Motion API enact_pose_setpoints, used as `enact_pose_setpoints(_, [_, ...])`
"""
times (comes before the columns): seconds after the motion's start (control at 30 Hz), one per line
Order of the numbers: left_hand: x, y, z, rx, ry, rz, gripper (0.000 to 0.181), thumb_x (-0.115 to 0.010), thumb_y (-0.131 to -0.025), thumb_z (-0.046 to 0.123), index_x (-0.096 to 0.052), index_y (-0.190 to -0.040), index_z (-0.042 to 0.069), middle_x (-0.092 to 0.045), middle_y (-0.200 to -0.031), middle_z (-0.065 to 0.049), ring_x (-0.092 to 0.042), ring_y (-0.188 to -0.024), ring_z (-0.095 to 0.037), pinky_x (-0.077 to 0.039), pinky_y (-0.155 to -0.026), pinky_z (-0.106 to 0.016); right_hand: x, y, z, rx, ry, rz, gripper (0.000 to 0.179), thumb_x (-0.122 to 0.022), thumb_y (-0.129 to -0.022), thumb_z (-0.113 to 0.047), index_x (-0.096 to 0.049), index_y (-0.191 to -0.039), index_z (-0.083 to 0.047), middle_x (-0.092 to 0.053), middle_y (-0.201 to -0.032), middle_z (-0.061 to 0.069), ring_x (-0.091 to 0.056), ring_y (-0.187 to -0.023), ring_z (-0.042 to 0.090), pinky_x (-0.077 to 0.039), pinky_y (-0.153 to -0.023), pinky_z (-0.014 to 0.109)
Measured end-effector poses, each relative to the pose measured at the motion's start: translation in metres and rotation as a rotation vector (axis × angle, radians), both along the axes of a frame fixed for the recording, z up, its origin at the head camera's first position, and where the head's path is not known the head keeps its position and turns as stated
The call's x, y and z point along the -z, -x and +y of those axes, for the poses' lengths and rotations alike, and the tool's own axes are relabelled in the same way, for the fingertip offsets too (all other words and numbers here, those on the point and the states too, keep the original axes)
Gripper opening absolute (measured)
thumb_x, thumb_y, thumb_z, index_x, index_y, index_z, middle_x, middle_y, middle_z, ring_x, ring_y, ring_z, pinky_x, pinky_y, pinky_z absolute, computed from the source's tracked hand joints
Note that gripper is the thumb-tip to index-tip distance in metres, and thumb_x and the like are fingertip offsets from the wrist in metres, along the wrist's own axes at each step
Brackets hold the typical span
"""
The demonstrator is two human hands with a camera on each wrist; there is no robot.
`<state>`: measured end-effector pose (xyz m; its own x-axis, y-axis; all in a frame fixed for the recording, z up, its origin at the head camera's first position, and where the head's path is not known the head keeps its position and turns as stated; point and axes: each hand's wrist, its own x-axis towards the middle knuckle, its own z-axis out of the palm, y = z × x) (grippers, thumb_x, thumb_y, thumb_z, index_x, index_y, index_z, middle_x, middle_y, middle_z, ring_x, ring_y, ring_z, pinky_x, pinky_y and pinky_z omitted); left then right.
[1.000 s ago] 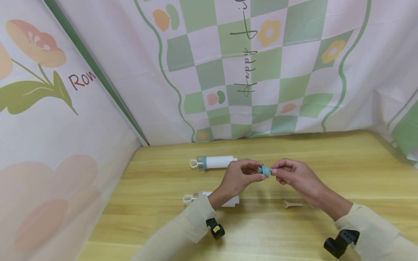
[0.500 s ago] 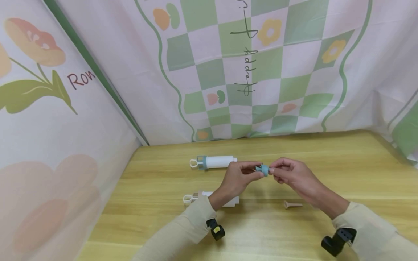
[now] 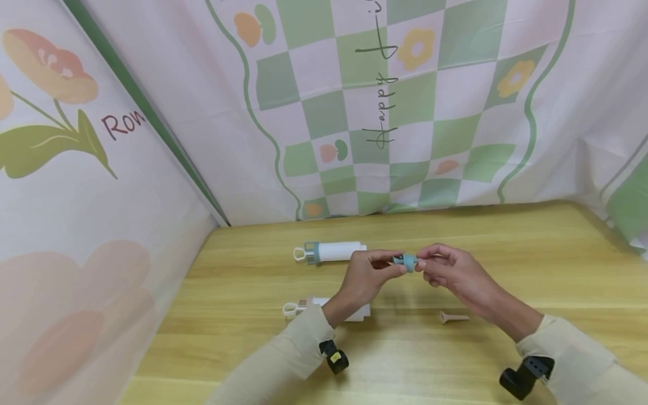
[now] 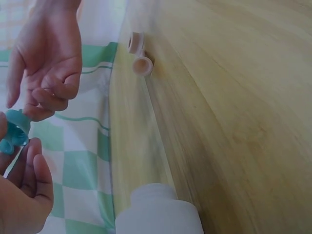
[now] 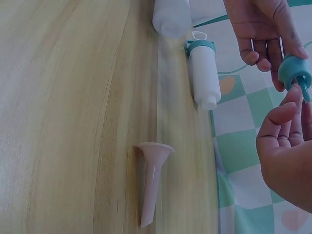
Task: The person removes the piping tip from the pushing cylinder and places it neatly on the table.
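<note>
Above the table, my left hand [image 3: 372, 275] pinches a teal cap [image 3: 409, 263] between thumb and fingers. A flared teal end [image 3: 398, 260] pokes out on its left side. My right hand [image 3: 458, 275] pinches the narrow stem of the teal nozzle [image 5: 304, 90] on the cap's other side, fingertips close to the cap. The right wrist view shows the stem slim and pointing toward the right fingers. Below the right hand lies a loose pink funnel-shaped nozzle [image 5: 153, 170] on the table. In the left wrist view a pink ring-like cap [image 4: 135, 43] lies beside it.
A white tube [image 3: 340, 251] with a teal end and a white pull ring lies farther back. Nearer, another white tube [image 3: 360, 314] with a beige end lies partly behind the left forearm. The wooden table [image 3: 531, 253] meets a patterned curtain [image 3: 455, 101] at the back.
Both hands have shifted slightly left, the right hand coming closer to the cap. Less of the stem shows on the right, and more of the flared end shows on the left.
</note>
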<state>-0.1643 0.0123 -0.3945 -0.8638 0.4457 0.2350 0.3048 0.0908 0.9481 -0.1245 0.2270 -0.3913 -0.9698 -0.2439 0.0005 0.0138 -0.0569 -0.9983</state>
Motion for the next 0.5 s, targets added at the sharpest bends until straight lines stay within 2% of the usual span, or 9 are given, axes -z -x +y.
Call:
enact_pose_setpoints(0.3, [0.0014, -0.0005, 0.0016, -0.035, -0.042, -0.002, 0.028, -0.077, -0.089, 0.012, -0.074, -0.115, 0.002, -0.074, -0.089, 0.003, -0.066, -0.072, -0.006, -0.049, -0.058, -0.018, -0.0025, -0.0047, -0.0018, 0.03, -0.088, 0.038, 0.042, -0.055, -0.105, -0.02, -0.043, -0.135, 0.006, -0.07, -0.108, 0.005, -0.063, -0.087, 0.023, -0.054, -0.071, 0.03])
enact_pose_setpoints(0.5, [0.0017, -0.0013, 0.003, -0.043, -0.061, -0.014, 0.027, -0.077, -0.089, 0.01, -0.074, -0.114, 0.001, -0.074, -0.094, 0.002, -0.066, -0.074, -0.006, -0.052, -0.062, -0.019, -0.0065, -0.0061, -0.008, 0.066, -0.158, 0.061, 0.046, -0.058, -0.103, -0.024, -0.043, -0.136, 0.005, -0.071, -0.103, 0.006, -0.065, -0.083, 0.025, -0.054, -0.067, 0.031])
